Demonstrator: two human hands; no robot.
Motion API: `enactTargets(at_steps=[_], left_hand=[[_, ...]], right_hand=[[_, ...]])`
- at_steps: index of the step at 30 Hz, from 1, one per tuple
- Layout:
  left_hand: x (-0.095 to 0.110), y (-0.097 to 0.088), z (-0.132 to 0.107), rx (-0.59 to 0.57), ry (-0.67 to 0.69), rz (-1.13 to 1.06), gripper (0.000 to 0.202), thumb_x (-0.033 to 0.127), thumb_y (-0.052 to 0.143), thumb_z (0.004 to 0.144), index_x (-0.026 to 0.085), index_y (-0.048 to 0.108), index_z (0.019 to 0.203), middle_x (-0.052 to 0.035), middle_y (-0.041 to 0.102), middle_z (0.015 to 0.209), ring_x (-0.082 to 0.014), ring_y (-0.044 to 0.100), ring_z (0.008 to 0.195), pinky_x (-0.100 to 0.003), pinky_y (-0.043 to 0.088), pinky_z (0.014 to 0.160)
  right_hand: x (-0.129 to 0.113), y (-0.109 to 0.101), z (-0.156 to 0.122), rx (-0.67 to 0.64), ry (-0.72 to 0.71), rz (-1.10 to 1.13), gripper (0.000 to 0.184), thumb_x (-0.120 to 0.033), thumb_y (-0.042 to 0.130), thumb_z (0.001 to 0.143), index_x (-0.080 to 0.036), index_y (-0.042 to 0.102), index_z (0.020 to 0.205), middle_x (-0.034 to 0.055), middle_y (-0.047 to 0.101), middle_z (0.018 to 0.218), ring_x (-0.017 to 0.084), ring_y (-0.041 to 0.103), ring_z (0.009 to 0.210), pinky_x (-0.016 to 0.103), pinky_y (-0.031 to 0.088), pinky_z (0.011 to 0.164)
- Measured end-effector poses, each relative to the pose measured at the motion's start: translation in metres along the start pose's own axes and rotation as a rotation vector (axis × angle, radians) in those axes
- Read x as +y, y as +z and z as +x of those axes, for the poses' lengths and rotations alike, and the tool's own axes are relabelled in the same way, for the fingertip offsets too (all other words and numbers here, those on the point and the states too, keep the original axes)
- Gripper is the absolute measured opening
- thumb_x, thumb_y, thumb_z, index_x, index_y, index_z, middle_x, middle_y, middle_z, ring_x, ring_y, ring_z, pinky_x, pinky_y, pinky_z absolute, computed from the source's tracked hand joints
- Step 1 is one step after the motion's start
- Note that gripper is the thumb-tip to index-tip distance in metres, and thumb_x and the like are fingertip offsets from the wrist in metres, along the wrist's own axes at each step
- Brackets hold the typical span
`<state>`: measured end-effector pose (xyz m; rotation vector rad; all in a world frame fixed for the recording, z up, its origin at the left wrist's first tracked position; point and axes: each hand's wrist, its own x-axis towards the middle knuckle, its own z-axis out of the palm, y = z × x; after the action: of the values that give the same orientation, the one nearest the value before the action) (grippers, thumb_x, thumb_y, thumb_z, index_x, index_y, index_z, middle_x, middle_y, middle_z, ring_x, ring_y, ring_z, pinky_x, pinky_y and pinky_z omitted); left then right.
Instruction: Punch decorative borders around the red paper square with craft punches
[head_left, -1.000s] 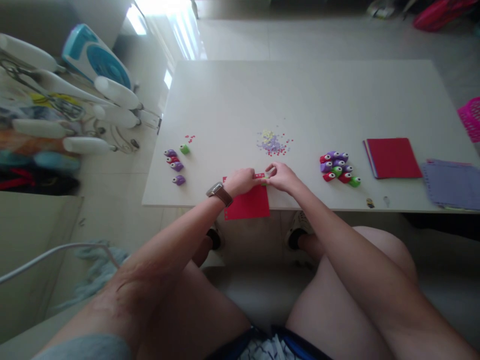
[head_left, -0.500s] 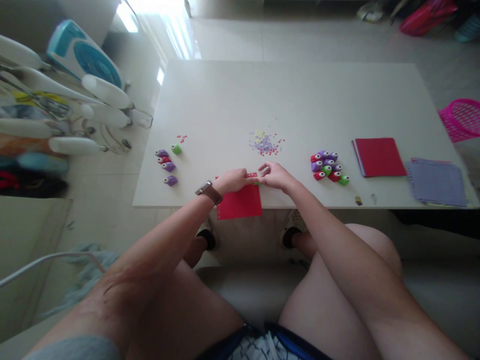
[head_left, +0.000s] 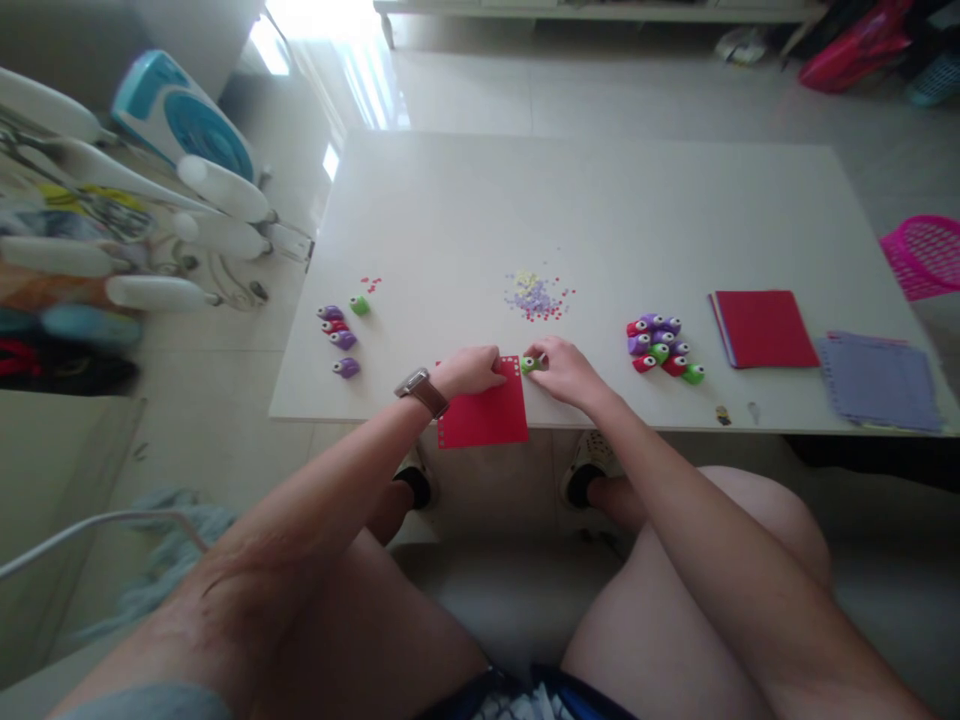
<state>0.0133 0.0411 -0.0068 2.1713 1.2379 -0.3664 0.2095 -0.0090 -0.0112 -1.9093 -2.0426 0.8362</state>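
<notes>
Plenty of bare pale counter (head_left: 600, 200) beyond both hands, so no need to work at the brink: better to ease the red sheet (head_left: 484, 415) forward, with roughly its near half hanging off the edge below the left wrist and liable to sag or tip. On the sheet's far left part, the left hand (head_left: 471, 370), knuckles up, fingers curled shut over the paper and holding it down; best pressed flat and firm there, so as to stop any swivelling. Just to its right, the right hand (head_left: 566, 368), closed in a pinch on the small green punch (head_left: 531, 364), set at the sheet's far right corner, against the right fingertips and just right of the left knuckles. Worth seating the paper fully into the punch's slot, squaring it to the edge, then pressing straight down rather than at a slant, for a clean cut. Spacing probably best judged against the row of small holes (head_left: 504, 360) along the far edge, between the two hands. Well right of the right hand, a cluster of spare punches (head_left: 662, 345); beyond the fingertips, a scatter of tiny cut-outs (head_left: 536, 297), near enough for shaking fresh bits onto.
</notes>
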Motion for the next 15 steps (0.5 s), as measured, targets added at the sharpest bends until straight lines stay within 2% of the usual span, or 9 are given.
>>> enactTargets(at_steps=[3,6,11,15], left_hand=[[-0.0038,0.0043,0.0005,0.023,0.021,0.018,0.025,0.039,0.066,0.087,0.022,0.067,0.105,-0.0090,0.076,0.106,-0.0262,0.070,0.096,-0.031,0.048,0.077],[-0.0063,0.0067,0.0004,0.042,0.033,0.022,0.028,0.040,0.067,0.085,0.022,0.066,0.106,-0.0093,0.075,0.107,-0.0269,0.069,0.096,-0.032,0.048,0.077],[-0.0072,0.0074,0.0002,0.045,0.036,0.025,0.028,0.042,0.067,0.085,0.023,0.066,0.106,-0.0088,0.075,0.107,-0.0271,0.069,0.097,-0.032,0.048,0.076],[-0.0067,0.0069,0.0003,0.049,0.039,0.033,0.028,0.042,0.066,0.085,0.022,0.066,0.105,-0.0094,0.075,0.107,-0.0273,0.069,0.097,-0.033,0.048,0.076]], right_hand=[[0.0000,-0.0013,0.0015,0.029,-0.024,-0.049,0.020,-0.014,0.062,0.085,-0.020,0.075,0.099,0.0087,0.073,0.108,0.022,0.064,0.097,0.031,0.049,0.090],[0.0024,-0.0056,0.0012,0.060,0.012,-0.102,0.022,-0.013,0.060,0.085,-0.021,0.074,0.100,0.0096,0.074,0.109,0.025,0.063,0.103,0.033,0.048,0.092],[0.0069,-0.0076,-0.0018,0.047,0.074,-0.151,0.026,-0.010,0.060,0.078,-0.021,0.073,0.097,0.0104,0.074,0.109,0.027,0.063,0.102,0.035,0.048,0.090],[0.0021,-0.0068,-0.0009,0.063,0.032,-0.062,0.031,-0.008,0.062,0.072,-0.020,0.070,0.100,0.0090,0.075,0.108,0.027,0.063,0.106,0.036,0.048,0.092]])
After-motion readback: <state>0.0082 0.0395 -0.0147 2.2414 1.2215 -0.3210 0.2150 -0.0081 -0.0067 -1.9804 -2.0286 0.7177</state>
